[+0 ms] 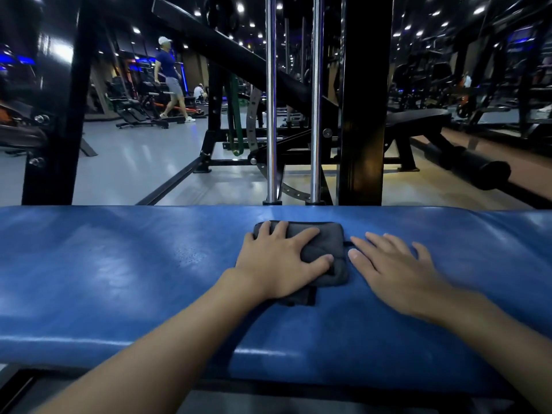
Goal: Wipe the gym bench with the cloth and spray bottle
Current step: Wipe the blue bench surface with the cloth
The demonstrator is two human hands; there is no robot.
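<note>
A blue padded gym bench [119, 279] runs across the whole view in front of me. A folded dark grey cloth [328, 243] lies on its pad near the far edge. My left hand [277, 261] presses flat on the cloth with fingers spread, covering its left half. My right hand [391, 267] rests flat on the bare pad just right of the cloth, fingers apart, fingertips close to the cloth's edge, holding nothing. No spray bottle is in view.
Right behind the bench stand two chrome guide rods [271, 115] and a thick black upright [364, 100] of a rack. A black frame post [68, 115] rises at the left. A person [170, 79] walks on the grey floor far back left among other machines.
</note>
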